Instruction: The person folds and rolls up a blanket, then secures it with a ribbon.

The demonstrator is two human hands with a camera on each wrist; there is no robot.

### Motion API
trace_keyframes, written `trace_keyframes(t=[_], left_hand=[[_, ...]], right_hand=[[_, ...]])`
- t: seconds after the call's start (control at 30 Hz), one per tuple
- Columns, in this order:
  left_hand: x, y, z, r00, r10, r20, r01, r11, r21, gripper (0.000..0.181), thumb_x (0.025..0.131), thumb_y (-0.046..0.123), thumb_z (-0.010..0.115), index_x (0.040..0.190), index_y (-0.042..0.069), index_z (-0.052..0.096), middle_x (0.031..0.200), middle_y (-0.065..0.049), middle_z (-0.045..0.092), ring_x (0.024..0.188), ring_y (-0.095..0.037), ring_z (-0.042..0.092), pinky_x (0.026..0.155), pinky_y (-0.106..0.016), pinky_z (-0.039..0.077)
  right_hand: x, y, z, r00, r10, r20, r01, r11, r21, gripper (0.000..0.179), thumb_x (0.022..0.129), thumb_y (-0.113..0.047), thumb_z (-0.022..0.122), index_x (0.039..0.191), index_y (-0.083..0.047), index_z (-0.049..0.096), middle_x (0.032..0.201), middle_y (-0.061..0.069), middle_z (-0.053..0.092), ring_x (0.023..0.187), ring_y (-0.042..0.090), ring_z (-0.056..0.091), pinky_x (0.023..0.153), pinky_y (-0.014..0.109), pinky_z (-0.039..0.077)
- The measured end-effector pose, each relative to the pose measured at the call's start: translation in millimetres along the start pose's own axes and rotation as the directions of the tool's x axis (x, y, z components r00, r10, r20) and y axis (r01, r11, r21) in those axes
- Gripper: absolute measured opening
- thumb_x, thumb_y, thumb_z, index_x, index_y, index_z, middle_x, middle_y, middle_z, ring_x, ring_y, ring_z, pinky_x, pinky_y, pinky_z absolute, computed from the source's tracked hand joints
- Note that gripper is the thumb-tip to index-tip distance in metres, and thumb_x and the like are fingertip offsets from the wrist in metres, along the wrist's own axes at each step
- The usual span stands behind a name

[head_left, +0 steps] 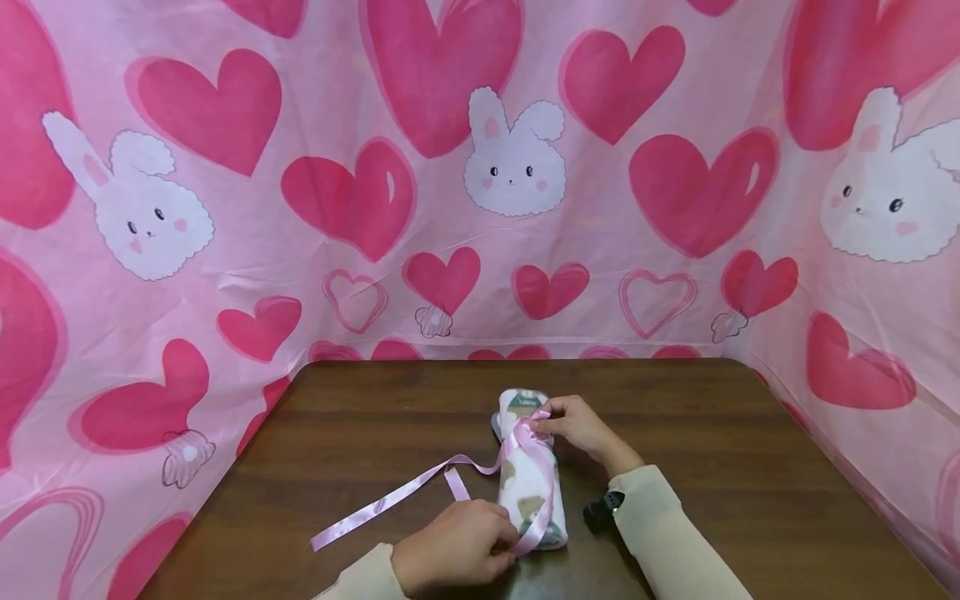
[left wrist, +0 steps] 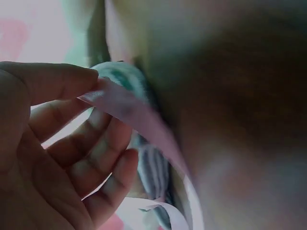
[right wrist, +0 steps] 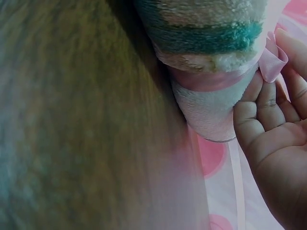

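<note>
A rolled-up fleece cloth point(head_left: 516, 487), white with brown and green patches, lies lengthwise on the table with a pink satin ribbon point(head_left: 386, 502) tied around its upper part. My right hand point(head_left: 581, 427) pinches a ribbon loop point(right wrist: 274, 64) at the knot, its fingers against the roll. Near the roll's close end, my left hand point(head_left: 459, 543) pinches a length of ribbon point(left wrist: 139, 115) between thumb and forefinger; its other fingers are loosely curved. Another ribbon tail stretches left across the table. Part of the knot is hidden behind the right fingers.
The brown wooden table point(head_left: 337, 417) is bordered by a pink curtain point(head_left: 480, 242) with hearts and rabbits. A grey edge point(head_left: 496, 425) shows beside the roll's far left side. A black strapped device point(head_left: 602, 510) sits at the right wrist.
</note>
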State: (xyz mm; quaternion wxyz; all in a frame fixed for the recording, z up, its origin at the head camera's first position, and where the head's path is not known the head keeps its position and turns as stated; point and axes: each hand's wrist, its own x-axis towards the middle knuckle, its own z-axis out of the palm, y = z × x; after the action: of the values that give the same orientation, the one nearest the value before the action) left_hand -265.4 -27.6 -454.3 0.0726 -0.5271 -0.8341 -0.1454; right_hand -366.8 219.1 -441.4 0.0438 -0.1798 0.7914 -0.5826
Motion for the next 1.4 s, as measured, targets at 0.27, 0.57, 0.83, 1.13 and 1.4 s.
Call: trace_keyframes(t=[0.27, 0.57, 0.83, 1.13, 1.4], left_hand=[[14.0, 1.8, -22.3, 0.998, -0.064, 0.013, 0.065, 0.956, -0.287, 0.023, 0.093, 0.022, 0.066, 0.071, 0.021, 0.057, 0.052, 0.023, 0.042, 0.044, 0.015, 0.034, 0.039, -0.012, 0.031], [39.3, -2.5, -48.8, 0.992, -0.124, 0.017, 0.12, 0.905, -0.408, 0.018, 0.094, 0.026, 0.066, 0.077, 0.021, 0.065, 0.054, 0.021, 0.044, 0.045, 0.01, 0.035, 0.039, -0.015, 0.032], [72.2, 1.4, -53.3, 0.982, -0.167, 0.087, 0.182, 0.728, -0.661, 0.014, 0.094, 0.022, 0.066, 0.082, 0.014, 0.068, 0.054, 0.011, 0.059, 0.044, 0.002, 0.047, 0.042, -0.018, 0.033], [100.1, 2.6, -50.7, 0.987, -0.147, 0.072, 0.157, 0.726, -0.669, 0.02, 0.096, 0.023, 0.064, 0.079, 0.013, 0.068, 0.062, 0.012, 0.065, 0.049, -0.003, 0.056, 0.044, -0.019, 0.041], [120.8, 11.0, -40.7, 0.986, -0.112, 0.119, 0.164, 0.669, -0.725, 0.016, 0.095, 0.02, 0.065, 0.093, 0.006, 0.071, 0.067, 0.011, 0.066, 0.058, -0.004, 0.064, 0.055, -0.027, 0.053]], right_hand=[[0.5, 1.4, -0.7, 1.0, 0.007, 0.016, -0.007, 1.0, 0.006, 0.011, 0.087, -0.007, 0.072, 0.091, 0.004, 0.07, 0.084, 0.008, 0.064, 0.08, 0.021, 0.055, 0.077, 0.052, 0.05], [1.6, 1.9, -2.0, 1.0, -0.012, 0.025, 0.012, 1.0, 0.006, 0.01, 0.088, -0.007, 0.071, 0.092, 0.003, 0.071, 0.084, 0.009, 0.065, 0.079, 0.023, 0.055, 0.077, 0.055, 0.049], [5.4, 11.8, -2.4, 0.999, -0.05, 0.017, 0.05, 0.999, 0.014, 0.009, 0.087, -0.002, 0.07, 0.089, 0.007, 0.069, 0.08, 0.007, 0.066, 0.075, 0.018, 0.056, 0.07, 0.043, 0.051], [15.4, 38.2, -5.3, 0.991, -0.13, -0.021, 0.128, 0.987, -0.101, 0.005, 0.085, 0.001, 0.067, 0.086, 0.003, 0.072, 0.078, 0.001, 0.069, 0.07, 0.012, 0.06, 0.065, 0.028, 0.052], [14.8, 42.1, -11.3, 0.986, -0.169, 0.01, 0.169, 0.98, -0.107, 0.011, 0.087, 0.001, 0.063, 0.085, -0.004, 0.073, 0.073, 0.002, 0.067, 0.065, 0.013, 0.059, 0.061, 0.031, 0.053]])
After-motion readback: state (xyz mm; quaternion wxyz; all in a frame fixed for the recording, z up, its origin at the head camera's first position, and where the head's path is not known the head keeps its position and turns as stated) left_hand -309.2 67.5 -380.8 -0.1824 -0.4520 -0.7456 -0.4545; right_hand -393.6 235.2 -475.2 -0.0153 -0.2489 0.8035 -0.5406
